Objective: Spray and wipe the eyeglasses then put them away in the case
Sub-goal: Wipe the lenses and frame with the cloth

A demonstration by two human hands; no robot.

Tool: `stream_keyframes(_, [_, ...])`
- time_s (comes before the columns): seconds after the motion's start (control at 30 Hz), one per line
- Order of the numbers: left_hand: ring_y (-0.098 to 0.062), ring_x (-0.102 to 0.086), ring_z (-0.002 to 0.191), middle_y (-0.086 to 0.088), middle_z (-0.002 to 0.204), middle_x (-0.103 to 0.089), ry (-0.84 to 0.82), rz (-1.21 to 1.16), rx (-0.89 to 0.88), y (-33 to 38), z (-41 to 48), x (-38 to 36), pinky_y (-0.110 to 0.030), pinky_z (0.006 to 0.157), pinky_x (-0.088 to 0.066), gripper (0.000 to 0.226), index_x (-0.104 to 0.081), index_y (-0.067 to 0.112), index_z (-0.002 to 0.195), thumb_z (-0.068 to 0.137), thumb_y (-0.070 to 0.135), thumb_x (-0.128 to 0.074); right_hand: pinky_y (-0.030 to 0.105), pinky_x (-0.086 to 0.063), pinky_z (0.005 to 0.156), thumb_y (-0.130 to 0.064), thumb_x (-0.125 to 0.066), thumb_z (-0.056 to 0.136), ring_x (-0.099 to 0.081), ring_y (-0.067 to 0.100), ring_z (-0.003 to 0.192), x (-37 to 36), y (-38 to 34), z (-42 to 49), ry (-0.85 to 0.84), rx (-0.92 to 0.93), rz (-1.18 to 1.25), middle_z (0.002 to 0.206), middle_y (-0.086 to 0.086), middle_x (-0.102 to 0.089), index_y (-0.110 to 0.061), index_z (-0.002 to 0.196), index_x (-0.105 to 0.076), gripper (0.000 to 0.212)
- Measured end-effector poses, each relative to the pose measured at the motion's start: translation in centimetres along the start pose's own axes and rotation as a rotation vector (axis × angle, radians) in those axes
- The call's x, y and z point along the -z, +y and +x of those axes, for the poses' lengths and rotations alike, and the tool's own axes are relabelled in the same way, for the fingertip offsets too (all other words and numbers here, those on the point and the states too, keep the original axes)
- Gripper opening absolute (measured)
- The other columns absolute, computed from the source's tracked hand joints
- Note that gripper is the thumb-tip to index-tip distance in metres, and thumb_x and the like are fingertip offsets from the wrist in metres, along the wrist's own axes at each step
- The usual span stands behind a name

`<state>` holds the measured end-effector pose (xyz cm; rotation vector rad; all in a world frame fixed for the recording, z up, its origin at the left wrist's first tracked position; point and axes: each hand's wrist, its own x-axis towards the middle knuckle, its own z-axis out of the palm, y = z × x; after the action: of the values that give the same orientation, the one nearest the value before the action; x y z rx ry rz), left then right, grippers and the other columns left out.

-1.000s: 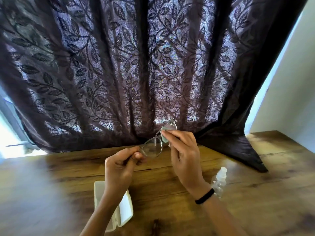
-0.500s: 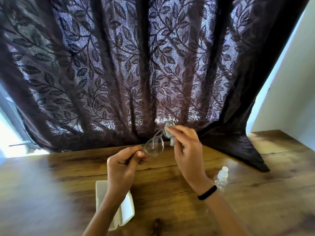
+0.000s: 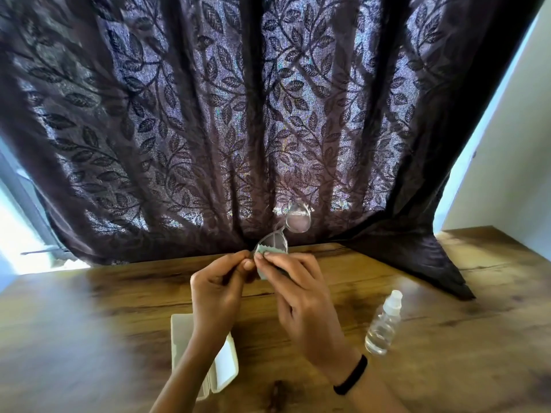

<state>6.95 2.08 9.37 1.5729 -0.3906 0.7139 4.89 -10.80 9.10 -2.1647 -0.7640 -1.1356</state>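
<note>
Clear-rimmed eyeglasses [image 3: 298, 220] are held up above the wooden table [image 3: 447, 338], in front of the curtain. My left hand [image 3: 219, 286] pinches the frame at the nearer lens. My right hand [image 3: 301, 293] pinches a small pale green cloth [image 3: 268, 250] against that nearer lens. The far lens sticks up free, uncovered. A white glasses case [image 3: 222, 368] lies open on the table under my left forearm, partly hidden by it. A small clear spray bottle [image 3: 384, 323] with a white cap lies tilted on the table to the right of my right wrist.
A dark purple curtain [image 3: 238, 114] with a leaf pattern hangs behind the table, its right corner draped onto the tabletop. A pale wall [image 3: 512, 144] stands at the right. Bright window light shows at the far left.
My right hand has brought the cloth from the far lens down to the nearer lens, close to my left fingers. The far lens is now bare. The glasses have tilted more upright.
</note>
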Motion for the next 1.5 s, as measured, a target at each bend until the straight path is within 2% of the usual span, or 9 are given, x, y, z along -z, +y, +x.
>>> stream_keyframes(0.2, [-0.002,-0.067,0.062,0.015,0.069,-0.072,-0.004,-0.085,0.016,-0.1,-0.2,-0.3,-0.012,0.060,-0.052,0.014,-0.066,0.015,0.087,0.078,0.009,-0.058,0.013,-0.038,0.093,0.006,-0.054,0.084,-0.048,0.015,0.100,1.0,2.8,0.7,0.054,-0.122,-0.044,0.111,0.007,-0.063,-0.004,0.118,-0.061,0.036])
stream_keyframes(0.3, [-0.004,-0.067,0.060,0.010,0.068,-0.072,-0.021,-0.106,0.039,-0.3,-0.3,-0.6,-0.014,0.059,-0.053,0.012,-0.067,0.016,0.085,0.077,0.013,-0.058,0.019,-0.042,0.093,-0.003,-0.046,0.088,-0.047,0.014,0.102,1.0,2.9,1.4,0.043,-0.162,-0.029,0.113,0.005,-0.062,-0.005,0.120,-0.060,0.034])
stream_keyframes(0.5, [-0.001,-0.067,0.061,0.018,0.066,-0.071,0.020,-0.130,0.072,-0.8,-0.2,-0.6,-0.013,0.056,-0.052,0.015,-0.066,0.021,0.086,0.078,0.013,-0.057,0.016,-0.036,0.100,-0.005,-0.041,0.090,-0.045,0.014,0.108,0.2,1.3,1.4,-0.058,-0.093,0.003,0.118,0.003,-0.061,-0.006,0.121,-0.059,0.036])
stream_keyframes(0.67, [-0.009,-0.067,0.067,0.006,0.071,-0.074,0.058,-0.173,0.230,-2.1,-1.0,-0.3,-0.020,0.062,-0.055,0.013,-0.071,0.019,0.082,0.078,0.023,-0.059,0.018,-0.042,0.096,-0.018,-0.035,0.097,-0.048,0.011,0.107,0.4,0.8,-0.1,-0.109,-0.063,0.111,0.111,0.001,-0.065,-0.009,0.114,-0.065,0.035])
stream_keyframes(0.8, [-0.011,-0.068,0.063,0.002,0.067,-0.073,0.056,-0.180,0.316,-2.7,-1.7,-0.5,-0.019,0.059,-0.055,0.014,-0.072,0.018,0.078,0.080,0.024,-0.059,0.017,-0.044,0.090,0.004,-0.047,0.082,-0.050,0.008,0.102,0.8,1.6,-1.2,-0.138,-0.183,0.238,0.105,-0.002,-0.067,-0.012,0.107,-0.069,0.037])
stream_keyframes(1.07, [-0.010,-0.064,0.058,0.002,0.063,-0.065,0.108,-0.311,0.456,-2.4,-1.6,0.5,-0.016,0.053,-0.051,0.021,-0.069,0.010,0.081,0.080,0.027,-0.056,0.016,-0.052,0.077,0.007,-0.053,0.085,-0.061,0.002,0.092,1.2,4.0,-4.5,-0.188,-0.557,0.366,0.103,-0.008,-0.065,-0.022,0.103,-0.067,0.036])
stream_keyframes(1.27, [-0.007,-0.057,0.052,0.004,0.060,-0.061,0.039,-0.444,0.561,-2.5,-1.8,1.6,-0.015,0.053,-0.050,0.022,-0.071,0.015,0.073,0.081,0.027,-0.054,0.030,-0.051,0.076,0.003,-0.051,0.087,-0.061,0.015,0.088,1.1,6.2,-5.3,0.191,-1.301,0.929,0.096,0.003,-0.065,-0.015,0.090,-0.066,0.024])
stream_keyframes(1.4, [-0.005,-0.053,0.047,0.003,0.058,-0.059,-0.011,-0.517,0.618,-3.3,-2.1,2.8,-0.014,0.050,-0.048,0.024,-0.071,0.014,0.070,0.083,0.024,-0.053,0.023,-0.055,0.062,0.002,-0.053,0.087,-0.062,0.010,0.074,1.5,7.0,-4.0,0.383,-1.317,0.964,0.078,-0.001,-0.067,-0.013,0.078,-0.061,0.019])
stream_keyframes(1.5, [-0.005,-0.051,0.045,0.003,0.057,-0.058,0.011,-0.559,0.673,-3.9,-2.6,3.6,-0.014,0.047,-0.047,0.025,-0.071,0.013,0.069,0.082,0.024,-0.053,0.033,-0.051,0.075,-0.002,-0.058,0.085,-0.060,0.016,0.080,1.9,7.5,-2.4,0.381,-1.208,0.841,0.080,0.001,-0.065,-0.013,0.085,-0.063,0.012])
